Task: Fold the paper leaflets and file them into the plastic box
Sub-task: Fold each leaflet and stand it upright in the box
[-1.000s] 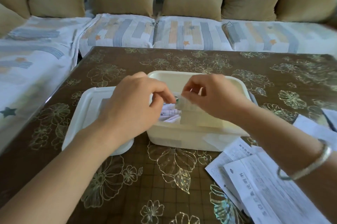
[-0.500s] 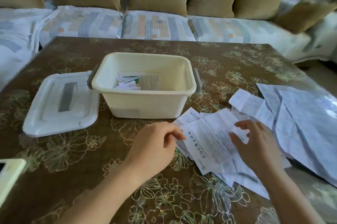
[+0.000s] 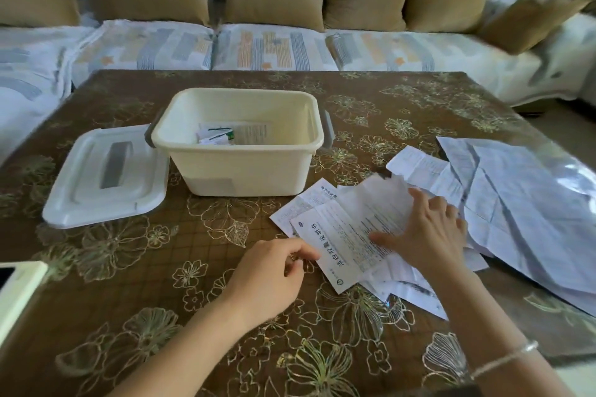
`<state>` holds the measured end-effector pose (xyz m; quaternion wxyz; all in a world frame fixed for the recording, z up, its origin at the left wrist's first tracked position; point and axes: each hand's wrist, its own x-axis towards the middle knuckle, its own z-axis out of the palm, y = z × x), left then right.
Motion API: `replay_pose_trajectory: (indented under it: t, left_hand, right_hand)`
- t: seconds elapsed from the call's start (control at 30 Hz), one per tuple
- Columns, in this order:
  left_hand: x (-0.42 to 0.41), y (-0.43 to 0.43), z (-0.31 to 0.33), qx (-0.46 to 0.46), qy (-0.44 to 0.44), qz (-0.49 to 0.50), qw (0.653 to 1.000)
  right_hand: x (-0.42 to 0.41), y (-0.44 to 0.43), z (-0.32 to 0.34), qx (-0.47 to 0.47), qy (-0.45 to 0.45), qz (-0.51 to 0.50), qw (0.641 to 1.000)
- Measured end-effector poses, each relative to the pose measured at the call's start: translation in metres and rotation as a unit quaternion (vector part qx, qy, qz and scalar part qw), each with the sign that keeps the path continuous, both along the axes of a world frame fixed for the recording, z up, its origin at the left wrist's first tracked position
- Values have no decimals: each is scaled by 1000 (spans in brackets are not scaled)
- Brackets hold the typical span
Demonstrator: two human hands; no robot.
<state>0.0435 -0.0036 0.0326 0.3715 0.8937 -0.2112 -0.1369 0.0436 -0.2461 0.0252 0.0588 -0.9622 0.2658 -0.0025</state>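
R hand (image 3: 429,232) off box (image 3: 245,170), now spread on top leaflet (image 3: 342,235)

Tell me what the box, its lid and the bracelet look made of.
The box: cream plastic, smooth with a soft sheen, moulded rim. The lid: white plastic, moulded ridges, grey inset. The bracelet: probably silvery metal, thin and glinting.

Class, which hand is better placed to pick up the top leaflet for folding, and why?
Right: the right hand lies spread flat on the top leaflet, thumb across its print. The left hand only curls at its edge.
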Motion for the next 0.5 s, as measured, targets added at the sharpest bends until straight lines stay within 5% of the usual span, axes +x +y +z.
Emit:
replay_pose_trajectory:
  t: [0.17,0.33,0.5]
  left_hand:
    - [-3,9,5,18,5,-3,1000]
    - [-9,16,-6,-57,-12,42,997]
    - [-19,25,-5,-76,-20,49,996]
  right_hand:
    - [-2,4,-1,-23,-33,-4,999]
    - [-4,7,-2,-28,-43,3,999]
    - [1,3,4,91,-32,3,995]
